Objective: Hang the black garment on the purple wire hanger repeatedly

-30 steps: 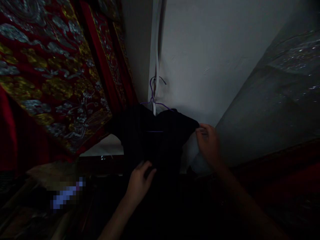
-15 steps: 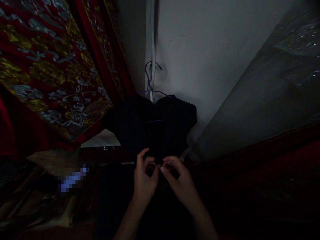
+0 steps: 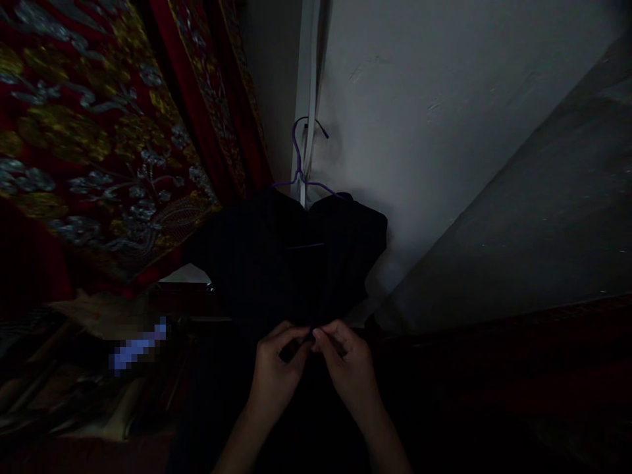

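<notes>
A very dark, short-sleeved garment [image 3: 247, 263] with an open neckline hangs on a thin purple wire hanger [image 3: 299, 164]. At the lower end of its neck opening, both of my hands meet with fingertips almost touching. My left hand [image 3: 281, 359] pinches the dark cloth at the front between thumb and forefinger. Just beside it, my right hand [image 3: 348, 355] pinches the same front of the garment. Any button or fastening between the fingertips is too dark to make out. Below the hands the garment blends into shadow.
Red cloth [image 3: 148, 178] with gold and silver embroidery hangs at the left. Behind the hanger a white strap or pole [image 3: 310, 85] runs up the pale wall [image 3: 419, 118]. A translucent sheet [image 3: 533, 217] slopes at the right. Mixed items, including a blurred blue one [image 3: 138, 345], lie lower left.
My left hand's raised forefinger has come down and closed in a pinch. Both hands sit slightly lower and further left, still together. The view has shifted slightly.
</notes>
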